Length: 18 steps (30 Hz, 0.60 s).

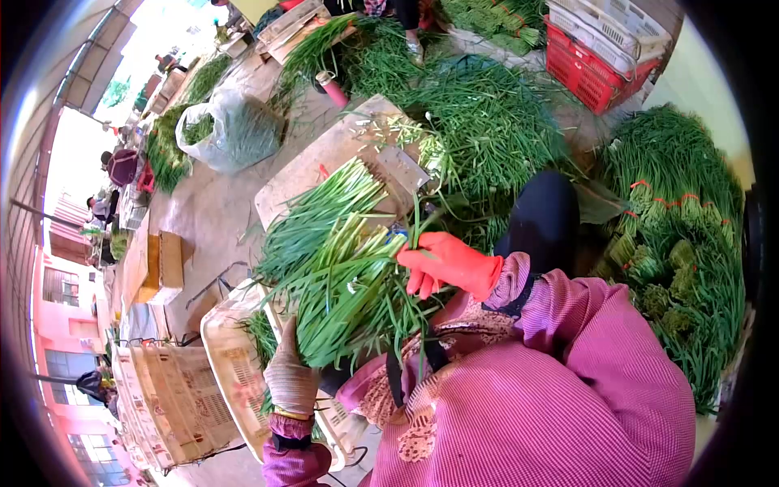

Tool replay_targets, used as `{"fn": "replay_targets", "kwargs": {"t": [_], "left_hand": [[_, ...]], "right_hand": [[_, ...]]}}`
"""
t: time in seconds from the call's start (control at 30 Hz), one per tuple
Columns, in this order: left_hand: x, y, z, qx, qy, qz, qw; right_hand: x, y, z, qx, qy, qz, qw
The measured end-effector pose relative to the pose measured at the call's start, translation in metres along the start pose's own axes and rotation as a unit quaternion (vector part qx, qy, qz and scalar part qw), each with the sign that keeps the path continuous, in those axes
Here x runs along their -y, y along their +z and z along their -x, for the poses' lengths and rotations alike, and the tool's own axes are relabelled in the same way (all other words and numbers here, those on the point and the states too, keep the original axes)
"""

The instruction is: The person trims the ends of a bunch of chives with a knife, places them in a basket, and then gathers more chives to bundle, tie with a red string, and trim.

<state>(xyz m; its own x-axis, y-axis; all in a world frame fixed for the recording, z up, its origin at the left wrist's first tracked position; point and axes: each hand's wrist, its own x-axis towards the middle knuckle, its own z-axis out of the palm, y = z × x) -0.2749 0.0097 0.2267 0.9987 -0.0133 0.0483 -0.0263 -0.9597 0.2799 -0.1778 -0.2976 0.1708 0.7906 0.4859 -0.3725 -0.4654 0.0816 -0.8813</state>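
Note:
Long green stalks (345,304) with pale ends lie in a pile over the near part of a wooden board (292,174) and the person's lap. My left hand (292,375), in a light knitted glove, is wrapped against the leafy end of the pile at its lower left. In an orange-red rubber glove, my right hand (442,264) is closed round a few green stalks at the pile's right side. A flat metal blade (403,168) rests on the board, beside cut pale scraps.
Loose greens (487,122) heap beyond the board; banded bundles (673,219) stand at the right. A plastic bag (235,134), pink bottle (331,89), red crate (580,65), pale basket (231,345) and stacked crates (174,402) surround the board. Other people sit farther off.

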Motion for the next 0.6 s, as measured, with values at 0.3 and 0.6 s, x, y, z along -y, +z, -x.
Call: {"fn": "replay_targets", "kwargs": {"t": [0.3, 0.6], "left_hand": [[-0.004, 0.008, -0.005, 0.0, -0.016, 0.003, 1.0], [-0.001, 0.003, -0.004, 0.06, -0.042, 0.032, 0.997]], "right_hand": [[-0.007, 0.008, -0.016, 0.115, 0.122, -0.053, 0.984], [-0.007, -0.015, -0.011, 0.162, 0.015, -0.138, 0.977]]}}
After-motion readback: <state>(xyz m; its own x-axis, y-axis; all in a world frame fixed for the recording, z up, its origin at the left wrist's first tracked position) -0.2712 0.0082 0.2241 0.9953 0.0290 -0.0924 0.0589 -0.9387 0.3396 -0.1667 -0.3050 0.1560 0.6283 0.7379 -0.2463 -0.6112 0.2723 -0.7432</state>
